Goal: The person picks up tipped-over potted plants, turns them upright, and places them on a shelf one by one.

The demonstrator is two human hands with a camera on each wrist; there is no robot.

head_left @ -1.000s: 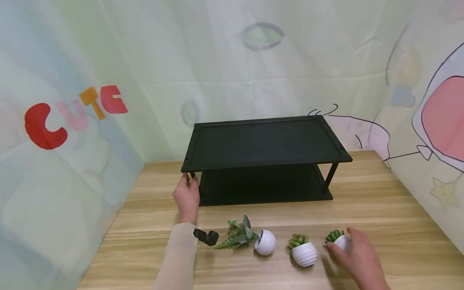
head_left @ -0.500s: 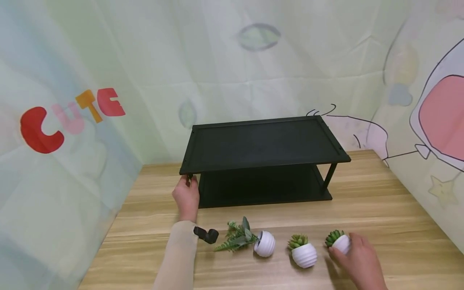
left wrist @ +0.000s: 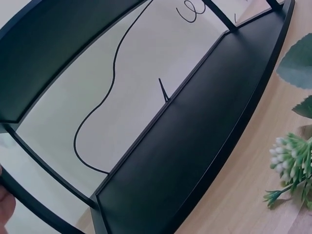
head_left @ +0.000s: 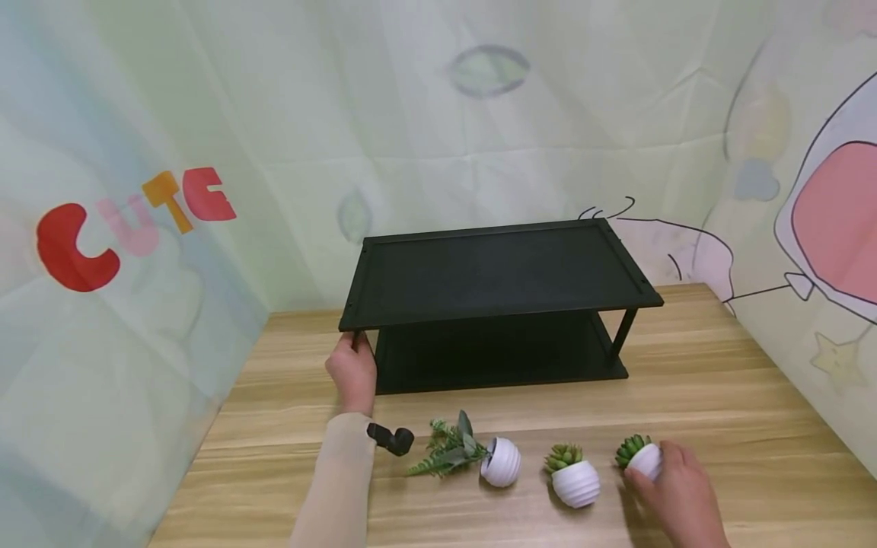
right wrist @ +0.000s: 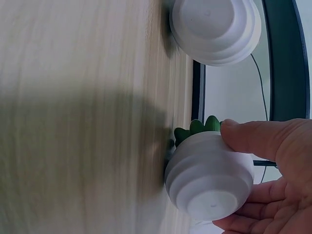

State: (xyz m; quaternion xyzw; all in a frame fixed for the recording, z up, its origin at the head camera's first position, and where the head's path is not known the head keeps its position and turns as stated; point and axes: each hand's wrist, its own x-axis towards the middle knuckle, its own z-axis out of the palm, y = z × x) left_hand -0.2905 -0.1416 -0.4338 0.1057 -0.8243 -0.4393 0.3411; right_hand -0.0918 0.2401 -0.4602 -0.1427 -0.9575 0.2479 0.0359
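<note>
A black two-tier shelf [head_left: 493, 270] stands at the back of the wooden table. My left hand [head_left: 352, 371] grips its front left post, just under the top board. In the left wrist view only a bit of that hand shows, beside the post [left wrist: 36, 207]. My right hand [head_left: 681, 487] holds a small potted succulent [head_left: 645, 461] by its ribbed white pot, thumb on one side and fingers on the other. The pot leans over, its green leaves pointing toward the shelf. Whether it touches the table, I cannot tell.
A second potted succulent [head_left: 575, 483] lies tilted left of the right hand. Farther left, a white pot with leafy sprigs [head_left: 502, 462] lies on its side. The wooden tabletop [head_left: 712, 380] meets printed cloth walls [head_left: 425, 114] behind and at both sides.
The fingers of my left hand have closed round the shelf's post. My right hand has settled slightly on the succulent's pot. The head view has shifted a little.
</note>
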